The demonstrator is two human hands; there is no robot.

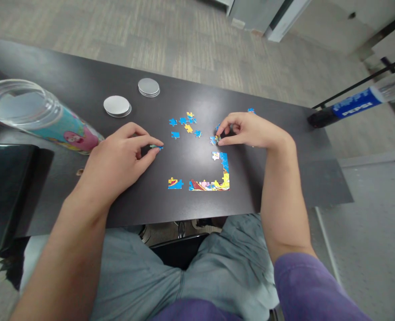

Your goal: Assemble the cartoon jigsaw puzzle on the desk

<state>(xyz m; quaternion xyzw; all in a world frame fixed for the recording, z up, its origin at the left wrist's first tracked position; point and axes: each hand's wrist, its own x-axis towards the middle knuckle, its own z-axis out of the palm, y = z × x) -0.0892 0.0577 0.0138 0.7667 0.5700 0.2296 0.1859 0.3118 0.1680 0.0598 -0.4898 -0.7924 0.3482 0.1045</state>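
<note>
Between thumb and fingertips, my left hand [122,158] pinches a small blue puzzle piece [157,146] at the left of the loose pieces. My right hand [247,129] is closed in a pinch on a puzzle piece [218,138], mostly hidden by the fingers, beside a pale blue piece on the table. Nearer me lies a joined corner strip of puzzle [210,185], running along the bottom and up the right side. Apart from it on the left is a short joined section [175,183]. Several loose blue and yellow pieces [188,128] lie between my hands.
Two small stacks of round silvery discs [117,105] sit at the back left of the dark table [177,205]. A clear cylindrical container [60,120] and a black case [6,191] stand left. A Pepsi bottle [358,104] is at the right edge.
</note>
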